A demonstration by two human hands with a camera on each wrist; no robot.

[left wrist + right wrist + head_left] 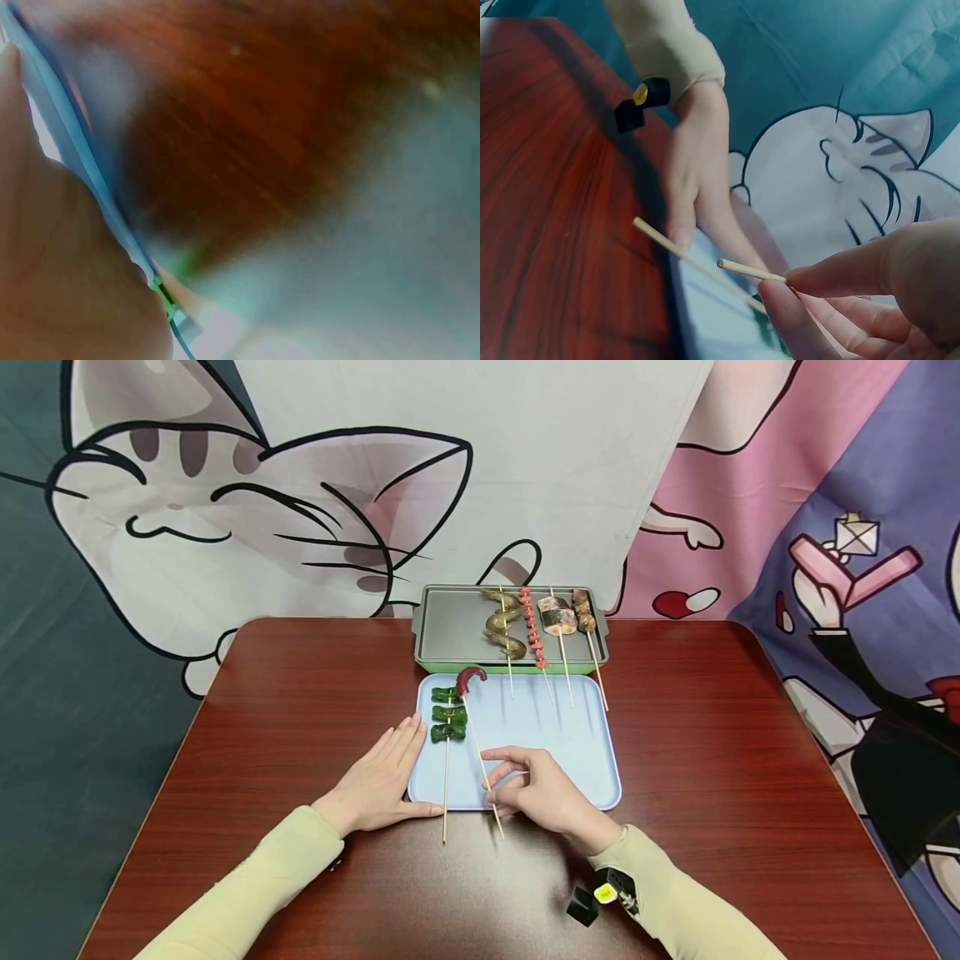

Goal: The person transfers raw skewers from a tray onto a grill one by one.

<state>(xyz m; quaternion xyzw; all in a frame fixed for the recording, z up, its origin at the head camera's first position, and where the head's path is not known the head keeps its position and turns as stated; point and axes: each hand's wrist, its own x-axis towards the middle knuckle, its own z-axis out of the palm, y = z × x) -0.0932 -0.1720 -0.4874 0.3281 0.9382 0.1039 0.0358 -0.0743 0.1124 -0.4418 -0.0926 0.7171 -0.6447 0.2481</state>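
Observation:
My right hand (pixel 543 793) pinches the lower stick of a skewer between thumb and fingers. A curled dark-red piece (pixel 467 680), like an octopus tentacle, is on its far tip, over the tray's upper left. In the right wrist view, the bare end of this stick (pixel 742 268) pokes out from the pinch. A green pepper skewer (pixel 448 714) lies along the left side of the light blue tray (pixel 555 735), its stick end past the near rim. My left hand (pixel 382 772) rests with straight fingers along the tray's left edge, thumb at the near left corner.
Behind the tray stands a grey baking pan (pixel 453 622) with a green outer side. It bears a shrimp skewer (pixel 504 625), a pink-red beaded skewer (pixel 532 627), a fish chunk skewer (pixel 557 615) and a brown meat skewer (pixel 583 612), sticks overhanging the tray. All stand on a brown wooden table (pixel 720 777).

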